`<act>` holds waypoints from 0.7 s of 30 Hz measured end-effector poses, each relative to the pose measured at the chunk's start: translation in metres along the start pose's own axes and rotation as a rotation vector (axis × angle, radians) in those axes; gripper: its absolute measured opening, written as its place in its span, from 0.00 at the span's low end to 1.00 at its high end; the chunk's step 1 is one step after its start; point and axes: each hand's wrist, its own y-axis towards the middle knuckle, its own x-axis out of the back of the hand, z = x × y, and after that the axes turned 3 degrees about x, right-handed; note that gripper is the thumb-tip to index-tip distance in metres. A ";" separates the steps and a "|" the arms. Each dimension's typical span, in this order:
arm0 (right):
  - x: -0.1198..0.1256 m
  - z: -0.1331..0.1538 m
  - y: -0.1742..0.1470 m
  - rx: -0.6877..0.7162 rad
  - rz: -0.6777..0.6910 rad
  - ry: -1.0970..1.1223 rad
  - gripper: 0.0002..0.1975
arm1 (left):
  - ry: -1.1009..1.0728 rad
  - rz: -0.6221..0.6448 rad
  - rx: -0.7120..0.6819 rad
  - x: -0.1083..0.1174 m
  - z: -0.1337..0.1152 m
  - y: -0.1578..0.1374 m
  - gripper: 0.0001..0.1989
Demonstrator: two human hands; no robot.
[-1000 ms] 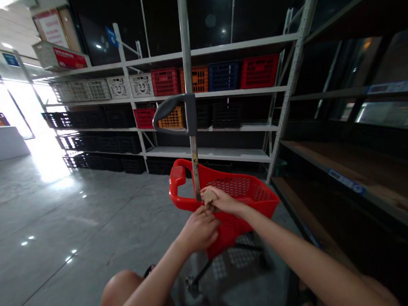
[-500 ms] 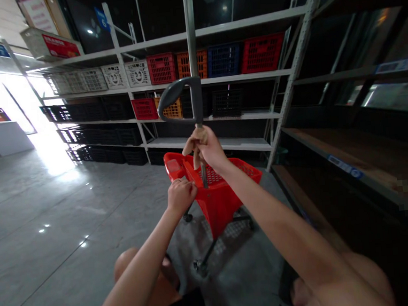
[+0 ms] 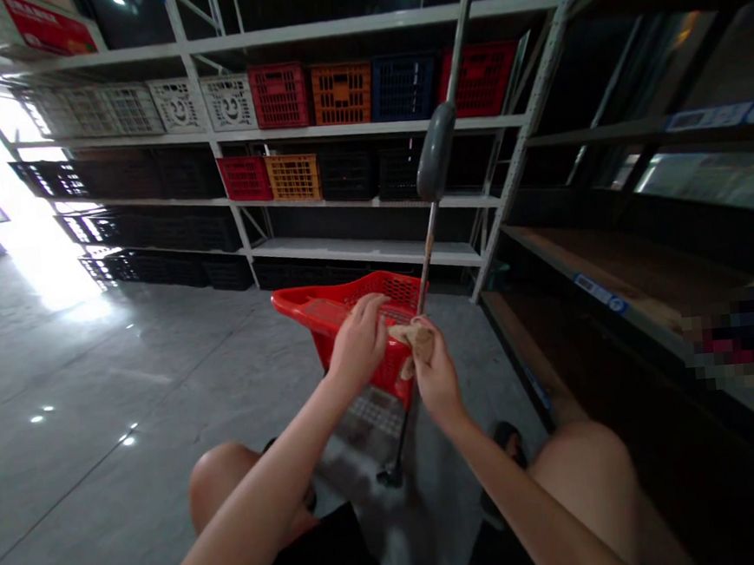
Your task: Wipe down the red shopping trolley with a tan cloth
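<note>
My right hand [image 3: 439,380] is closed on a crumpled beige cloth [image 3: 419,340] at the lower end of a metal pole [image 3: 426,257]. The pole leans to the right and carries a dark grey handle grip [image 3: 436,151], now seen edge-on. My left hand [image 3: 359,347] is just left of the cloth, its fingers stretched out and holding nothing. Behind both hands stands a small red plastic shopping cart [image 3: 320,309] with a perforated basket. Its near side is partly hidden by my hands, so I cannot tell where the pole ends.
Ahead, a white metal rack [image 3: 374,250] holds red, orange, blue, white and black crates. A dark wooden shelf unit [image 3: 563,246] runs along the right. My knees flank the cart, and a cart caster [image 3: 390,475] rests on the grey floor [image 3: 130,380].
The pole has tilted right and its grip has turned edge-on. My right hand has moved down and right with the cloth. My left hand has left the cart's rim and opened.
</note>
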 end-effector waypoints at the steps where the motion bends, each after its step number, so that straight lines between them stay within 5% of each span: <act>1: 0.002 0.008 -0.002 0.032 -0.012 -0.047 0.31 | 0.048 -0.029 -0.002 0.008 0.013 0.005 0.19; 3: 0.004 0.023 -0.004 0.103 -0.002 -0.158 0.32 | 0.197 -0.054 0.085 0.022 0.041 0.015 0.19; 6: -0.004 0.040 0.001 0.170 0.082 -0.309 0.34 | 0.415 0.108 0.267 0.033 0.067 0.023 0.21; 10: -0.042 0.056 0.018 0.161 0.156 -0.337 0.31 | 0.674 0.330 0.481 0.029 0.057 0.023 0.29; 14: -0.067 0.067 0.036 0.203 0.220 -0.329 0.27 | 0.670 0.531 0.404 0.030 0.042 0.029 0.26; 17: -0.056 0.058 0.039 0.242 0.221 -0.360 0.28 | 0.620 0.588 0.359 0.035 0.041 0.033 0.27; 21: -0.011 0.023 0.032 0.335 0.160 -0.444 0.27 | 0.711 0.477 0.341 0.028 0.037 0.027 0.29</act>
